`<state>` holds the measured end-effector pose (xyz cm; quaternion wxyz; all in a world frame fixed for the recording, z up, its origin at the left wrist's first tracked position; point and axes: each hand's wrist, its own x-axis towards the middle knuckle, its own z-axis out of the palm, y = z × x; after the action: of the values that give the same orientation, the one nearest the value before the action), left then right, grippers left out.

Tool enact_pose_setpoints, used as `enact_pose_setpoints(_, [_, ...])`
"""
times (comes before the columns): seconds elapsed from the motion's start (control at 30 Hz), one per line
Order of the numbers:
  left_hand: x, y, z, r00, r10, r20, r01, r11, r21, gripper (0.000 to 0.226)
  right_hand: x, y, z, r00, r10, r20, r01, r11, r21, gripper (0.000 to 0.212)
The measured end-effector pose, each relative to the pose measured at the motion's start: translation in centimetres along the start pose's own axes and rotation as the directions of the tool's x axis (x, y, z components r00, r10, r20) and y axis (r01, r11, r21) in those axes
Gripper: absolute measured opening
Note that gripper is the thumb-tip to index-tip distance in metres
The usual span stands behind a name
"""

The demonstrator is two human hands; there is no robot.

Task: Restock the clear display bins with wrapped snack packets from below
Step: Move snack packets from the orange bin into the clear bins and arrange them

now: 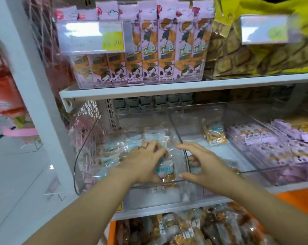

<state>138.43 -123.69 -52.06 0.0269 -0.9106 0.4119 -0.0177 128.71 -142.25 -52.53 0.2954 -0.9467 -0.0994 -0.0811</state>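
Head view: clear plastic bin (86, 165) at the white shelf's (167, 212) left end, part-filled with clear-wrapped snack packets (164, 169), pale blue labels, golden pieces inside. Neighbouring clear bin (193, 121) with one packet (215, 133) near its back. Left hand (146, 161) curled round a packet in the left-end bin; right hand (204, 161) spread, gripping nothing.

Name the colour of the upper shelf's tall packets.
Tall packets: pink and orange, head view.

A white upright post (35, 96) slants down the left of the frame and carries a white shelf board (167, 89) across the middle. Below the board, at centre, is a slotted white back strip (112, 114). A pink wire rack (87, 121) hangs just beside the post. Pale grey glossy floor (17, 183) fills the lower left, evenly lit.
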Motion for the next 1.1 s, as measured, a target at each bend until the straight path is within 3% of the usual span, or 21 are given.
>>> enact_pose_setpoints(0.17, [1.2, 0.5, 1.0, 0.998, 0.035, -0.050, -0.027, 0.987, 0.161, 0.079, -0.3, 0.3, 0.0, 1.000, -0.008, 0.007, 0.007, 1.000, 0.019, 0.064])
enact_pose_setpoints(0.33, [2.5, 0.7, 1.5, 0.999, -0.028, -0.039, 0.037, 0.970, 0.239, 0.081, -0.5, 0.6, 0.3, 1.000, -0.012, 0.007, 0.012, 1.000, -0.020, 0.070])
enact_pose_setpoints(0.57, [2.6, 0.8, 1.6, 0.998, -0.045, -0.049, 0.055, 0.975, 0.215, 0.077, -0.6, 0.8, 0.2, 1.000, -0.025, 0.018, 0.026, 0.999, -0.027, 0.069])
enact_pose_setpoints(0.77, [1.0, -0.4, 0.8, 0.993, 0.096, -0.072, -0.101, 0.993, -0.066, 0.065, -0.8, 0.6, 0.0, 0.999, -0.012, 0.034, 0.013, 1.000, -0.023, 0.068])
enact_pose_setpoints(0.9, [0.2, -1.1, 1.0, 0.975, 0.216, -0.060, -0.213, 0.976, 0.051, 0.052, -0.9, 0.5, -0.1, 0.999, -0.006, 0.035, 0.006, 1.000, -0.028, 0.067])
enact_pose_setpoints(1.1, [1.2, -1.1, 1.1, 0.984, 0.171, -0.049, -0.163, 0.977, 0.136, 0.057, -0.8, 0.4, 0.0, 0.999, 0.012, 0.036, -0.010, 0.999, -0.034, 0.068])
